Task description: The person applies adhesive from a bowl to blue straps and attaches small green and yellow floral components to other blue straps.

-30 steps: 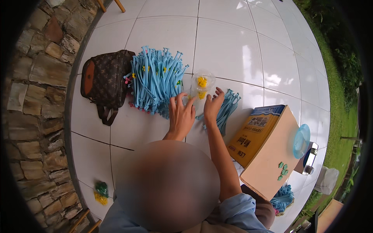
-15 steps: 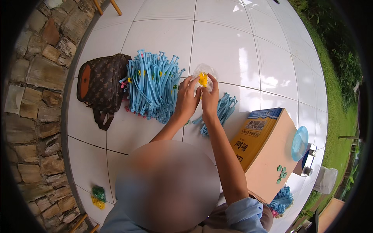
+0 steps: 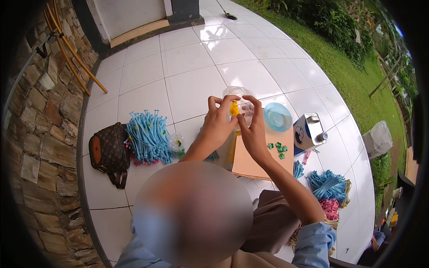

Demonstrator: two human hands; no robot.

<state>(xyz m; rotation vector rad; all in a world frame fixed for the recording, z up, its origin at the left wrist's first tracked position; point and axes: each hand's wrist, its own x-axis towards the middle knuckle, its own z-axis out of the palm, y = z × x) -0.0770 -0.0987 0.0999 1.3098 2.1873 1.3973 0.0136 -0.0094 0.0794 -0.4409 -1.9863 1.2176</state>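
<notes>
A clear plastic bag [image 3: 240, 92] with small yellow pieces [image 3: 234, 108] in it is held up between my two hands. My left hand [image 3: 218, 123] has its fingers curled on the bag's left side, beside the yellow pieces. From the right, my right hand [image 3: 254, 133] grips the bag, its thumb near the yellow pieces and its fingers bent over the plastic. Just below and right of my hands, a cardboard box [image 3: 253, 161] bears several small green flower-shaped pieces [image 3: 281, 148] and a light blue dish [image 3: 276, 117].
At left lie a heap of light blue strips [image 3: 149, 139], a brown patterned backpack [image 3: 108, 148] and a small clear bag [image 3: 177, 144]. A metal can [image 3: 309, 132] stands beyond the box. Blue bundles [image 3: 328, 184] and pink ones [image 3: 330, 208] lie at right. A stone wall [image 3: 42, 138] borders the left.
My view has shifted up and right, bringing in a doorway and more grass. Both hands and the bag now appear over the box and dish, away from the blue strips.
</notes>
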